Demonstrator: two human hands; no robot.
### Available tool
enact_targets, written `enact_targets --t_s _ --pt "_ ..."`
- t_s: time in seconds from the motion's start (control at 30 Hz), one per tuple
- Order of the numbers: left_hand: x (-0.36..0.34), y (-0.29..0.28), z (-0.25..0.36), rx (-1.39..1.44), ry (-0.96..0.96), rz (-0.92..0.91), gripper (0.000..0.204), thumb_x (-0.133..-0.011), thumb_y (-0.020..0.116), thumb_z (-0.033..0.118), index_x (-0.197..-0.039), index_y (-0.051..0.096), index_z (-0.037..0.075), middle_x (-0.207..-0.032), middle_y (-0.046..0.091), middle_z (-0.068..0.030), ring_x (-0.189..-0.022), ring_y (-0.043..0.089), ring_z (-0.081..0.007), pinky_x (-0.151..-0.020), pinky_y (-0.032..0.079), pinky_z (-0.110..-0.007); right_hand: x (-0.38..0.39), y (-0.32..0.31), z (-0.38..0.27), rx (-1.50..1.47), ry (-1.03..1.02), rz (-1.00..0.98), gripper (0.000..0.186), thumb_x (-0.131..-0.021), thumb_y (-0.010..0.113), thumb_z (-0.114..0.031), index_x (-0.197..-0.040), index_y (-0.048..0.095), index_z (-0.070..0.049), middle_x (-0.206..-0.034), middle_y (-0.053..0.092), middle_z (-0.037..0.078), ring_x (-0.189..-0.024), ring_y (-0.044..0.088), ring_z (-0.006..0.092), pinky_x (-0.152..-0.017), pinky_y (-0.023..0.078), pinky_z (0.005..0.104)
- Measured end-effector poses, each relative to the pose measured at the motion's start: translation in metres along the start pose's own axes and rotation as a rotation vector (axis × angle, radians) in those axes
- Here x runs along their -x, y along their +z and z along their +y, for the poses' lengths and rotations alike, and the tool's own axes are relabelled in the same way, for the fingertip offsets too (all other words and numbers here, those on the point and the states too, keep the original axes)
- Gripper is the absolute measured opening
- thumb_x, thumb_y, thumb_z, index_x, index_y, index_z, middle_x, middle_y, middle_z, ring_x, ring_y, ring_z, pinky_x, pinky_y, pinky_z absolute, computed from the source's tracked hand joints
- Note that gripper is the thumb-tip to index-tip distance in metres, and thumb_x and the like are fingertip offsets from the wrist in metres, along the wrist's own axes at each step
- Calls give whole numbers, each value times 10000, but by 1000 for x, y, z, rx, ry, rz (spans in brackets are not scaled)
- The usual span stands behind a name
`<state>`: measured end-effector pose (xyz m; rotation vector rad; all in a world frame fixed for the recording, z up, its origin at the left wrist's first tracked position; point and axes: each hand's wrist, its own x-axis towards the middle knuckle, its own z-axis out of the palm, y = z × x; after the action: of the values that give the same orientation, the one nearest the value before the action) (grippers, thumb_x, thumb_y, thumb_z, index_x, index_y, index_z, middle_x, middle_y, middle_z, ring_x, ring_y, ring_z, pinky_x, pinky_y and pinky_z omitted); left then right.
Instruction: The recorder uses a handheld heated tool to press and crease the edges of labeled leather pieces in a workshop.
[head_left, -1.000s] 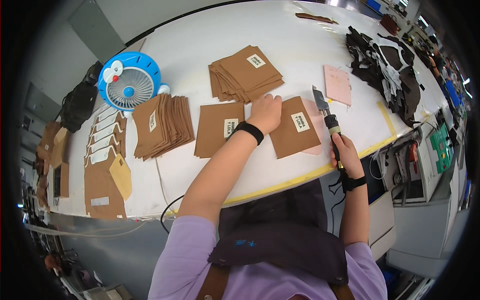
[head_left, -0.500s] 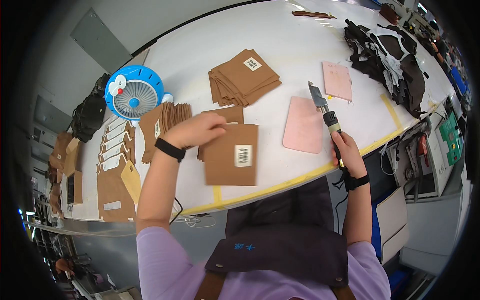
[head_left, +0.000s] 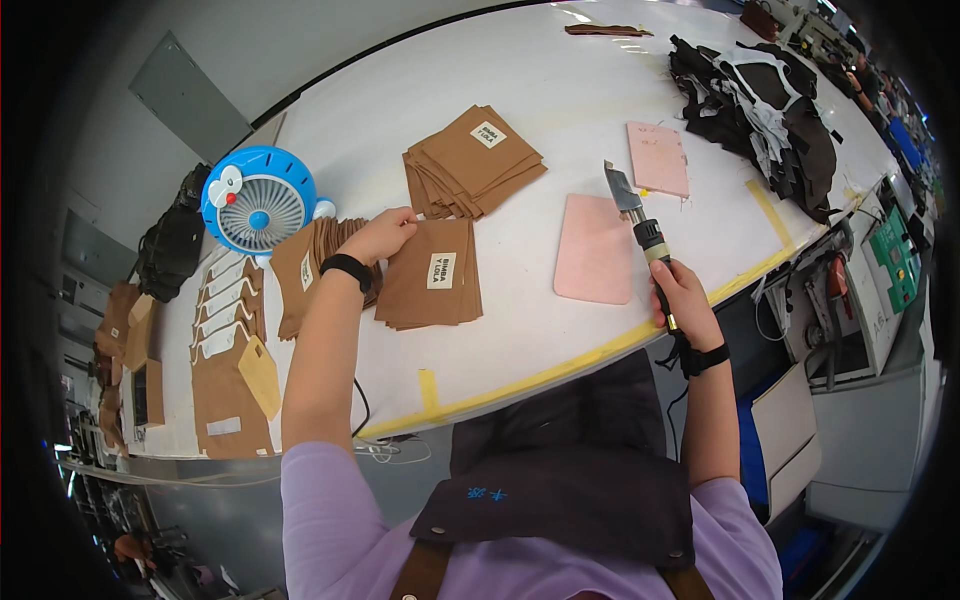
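My left hand (head_left: pixel 382 237) pinches the upper left corner of a brown fabric piece (head_left: pixel 408 280) with a white printed label. That piece lies flat on top of a small, uneven stack of similar pieces. In my right hand (head_left: pixel 686 300) is a hot knife (head_left: pixel 650 238), its handle wrapped by the fingers and its broad metal blade pointing up and away. The blade is over the table near a pink rounded pad (head_left: pixel 592 255). Beyond my left hand lies another fanned stack of labelled brown pieces (head_left: pixel 475 160).
A blue fan (head_left: pixel 258 205) stands at the left, behind a standing row of folded brown pieces (head_left: pixel 300 270). Brown pieces with white straps (head_left: pixel 225 375) lie far left. A second pink pad (head_left: pixel 658 160) and a dark fabric heap (head_left: pixel 755 110) are at the right. Yellow tape (head_left: pixel 560 372) lines the table edge.
The labelled brown piece was raised in front of my left hand; now it rests on the near stack. My left hand has moved left and slightly up. The right hand still holds the hot knife.
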<state>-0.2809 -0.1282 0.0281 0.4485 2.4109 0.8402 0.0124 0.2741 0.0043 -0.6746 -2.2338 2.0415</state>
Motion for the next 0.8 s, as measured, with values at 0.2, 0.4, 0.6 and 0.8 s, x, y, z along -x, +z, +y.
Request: enact_targets --t_s 0.2,0.4,0.6,0.8 --pt "-11 13 -9 -160 -2 85 165 -1038 537 166 -1040 625 25 -847 613 -24 -732 547 -137 -639 476 -313 3 2 -4 -18 -1 19 335 -1062 576 -344 -933 552 -36 -657 530 7 -453 479 101 -440 399 277" --pt "-5 14 2 64 -188 82 185 -1036 505 170 -1078 600 17 -857 624 -61 -741 610 -177 -651 534 -345 4 2 -3 -24 -13 5 336 -1061 577 -341 -930 551 -33 -657 533 3 -455 478 98 -444 402 274" --pt "11 15 38 -539 -69 195 237 -977 617 195 -1128 585 15 -1003 646 -139 -899 658 -289 -791 574 -436 2 0 0 -30 -20 11 343 -1060 578 -347 -932 547 -30 -648 535 3 -456 484 98 -449 403 273" --pt "-23 28 77 -490 502 404 232 -928 703 194 -1073 604 43 -1085 641 -141 -1017 640 -327 -850 542 -436 1 1 -1 -19 -38 4 350 -1059 580 -356 -934 539 -31 -632 532 7 -454 489 99 -451 406 272"
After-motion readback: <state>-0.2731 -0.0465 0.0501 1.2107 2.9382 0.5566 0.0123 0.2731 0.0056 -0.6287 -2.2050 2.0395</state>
